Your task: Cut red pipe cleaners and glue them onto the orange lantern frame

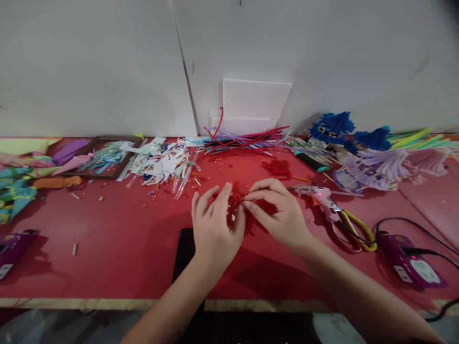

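Note:
Over the middle of the red table, my left hand (217, 222) is curled around a bunch of bent red pipe cleaners (235, 191). My right hand (283, 210) meets it from the other side, thumb and fingertips pinched at the edge of the same bunch. What exactly sits in that pinch is too small to make out. More red pipe cleaner shows below and behind the right fingers. Just beyond the hands lies a separate small red pipe-cleaner piece (278, 168).
A pink glue gun (324, 200), yellow-handled pliers (358, 229) and a purple power box (410, 263) with cables lie right. A black phone (184, 251) is beside my left wrist. Paper scraps (167, 160), loose pipe cleaners (247, 141) and blue fan shapes (333, 126) line the back.

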Tool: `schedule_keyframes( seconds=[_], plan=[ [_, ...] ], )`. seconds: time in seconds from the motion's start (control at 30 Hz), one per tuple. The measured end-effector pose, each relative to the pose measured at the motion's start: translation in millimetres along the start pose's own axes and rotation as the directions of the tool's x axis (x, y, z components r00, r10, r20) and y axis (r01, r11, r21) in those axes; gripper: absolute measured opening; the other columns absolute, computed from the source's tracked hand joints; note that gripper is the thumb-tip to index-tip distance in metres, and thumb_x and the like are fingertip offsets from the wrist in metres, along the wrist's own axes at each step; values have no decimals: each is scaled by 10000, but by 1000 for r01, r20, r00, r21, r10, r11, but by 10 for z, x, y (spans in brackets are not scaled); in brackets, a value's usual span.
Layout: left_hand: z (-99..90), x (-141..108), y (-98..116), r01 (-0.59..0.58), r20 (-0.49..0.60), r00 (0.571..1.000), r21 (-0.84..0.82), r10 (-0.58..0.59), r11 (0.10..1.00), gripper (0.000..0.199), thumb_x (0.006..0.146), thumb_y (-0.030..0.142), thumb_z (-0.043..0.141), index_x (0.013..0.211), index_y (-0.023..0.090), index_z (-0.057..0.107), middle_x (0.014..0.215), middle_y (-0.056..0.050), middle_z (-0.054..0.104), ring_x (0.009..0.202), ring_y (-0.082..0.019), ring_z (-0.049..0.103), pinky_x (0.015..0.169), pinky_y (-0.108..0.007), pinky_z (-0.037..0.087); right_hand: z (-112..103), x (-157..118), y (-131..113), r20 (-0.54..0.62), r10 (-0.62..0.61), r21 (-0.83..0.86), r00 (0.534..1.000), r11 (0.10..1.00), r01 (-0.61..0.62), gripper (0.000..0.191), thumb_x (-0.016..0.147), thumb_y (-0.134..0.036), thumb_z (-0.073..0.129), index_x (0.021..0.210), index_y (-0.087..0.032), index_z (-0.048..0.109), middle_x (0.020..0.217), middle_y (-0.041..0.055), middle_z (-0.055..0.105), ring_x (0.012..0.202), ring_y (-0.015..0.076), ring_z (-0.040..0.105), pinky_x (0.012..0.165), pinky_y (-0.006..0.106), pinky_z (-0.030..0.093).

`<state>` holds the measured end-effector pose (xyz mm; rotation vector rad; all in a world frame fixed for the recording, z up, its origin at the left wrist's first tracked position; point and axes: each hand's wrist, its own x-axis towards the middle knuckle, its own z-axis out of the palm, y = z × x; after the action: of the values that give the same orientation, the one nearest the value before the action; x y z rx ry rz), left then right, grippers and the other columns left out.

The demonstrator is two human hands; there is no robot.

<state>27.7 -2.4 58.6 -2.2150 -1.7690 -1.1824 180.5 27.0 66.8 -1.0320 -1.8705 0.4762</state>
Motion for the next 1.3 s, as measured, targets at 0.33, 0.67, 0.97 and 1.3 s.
schedule_keyframes(
  seconds=[0.33, 0.67, 0.97, 1.3],
  plan=[
    [8, -26, 44, 1, 29, 1000, 64, -3, 998, 420, 825, 227, 571, 1217, 77, 551, 1119, -148, 693, 1130, -336, 549, 1035, -571, 296, 50, 109, -69, 15, 50, 79, 999, 996, -51, 98, 775, -136, 629, 779, -216, 685, 883, 45, 603, 877, 182, 596, 802, 369, 500],
    [3, -41, 34, -16, 66, 998, 61, 12, 998, 456, 808, 211, 554, 1245, 81, 537, 1190, -134, 662, 1156, -340, 526, 1065, -567, 243, 94, 90, -67, -37, 40, 25, 998, 999, -39, 76, 741, -156, 609, 735, -222, 647, 899, 39, 544, 887, 196, 558, 805, 386, 473],
    [-23, -42, 39, -3, 132, 991, 69, -7, 998, 502, 773, 164, 532, 1271, 104, 506, 1207, -150, 646, 1185, -346, 499, 1074, -577, 221, 120, 49, -22, -91, -82, -71, 992, 995, 75, 69, 768, -201, 620, 752, -244, 672, 915, 49, 529, 899, 215, 523, 796, 411, 452],
    [-18, -32, 46, 4, 145, 989, 76, -15, 997, 511, 754, 140, 534, 1264, 103, 514, 1224, -136, 639, 1184, -342, 501, 1079, -576, 210, 116, 50, -7, -103, -170, -150, 980, 977, 153, 98, 766, -168, 632, 757, -255, 677, 936, 52, 535, 910, 216, 522, 770, 401, 459]
  ],
)
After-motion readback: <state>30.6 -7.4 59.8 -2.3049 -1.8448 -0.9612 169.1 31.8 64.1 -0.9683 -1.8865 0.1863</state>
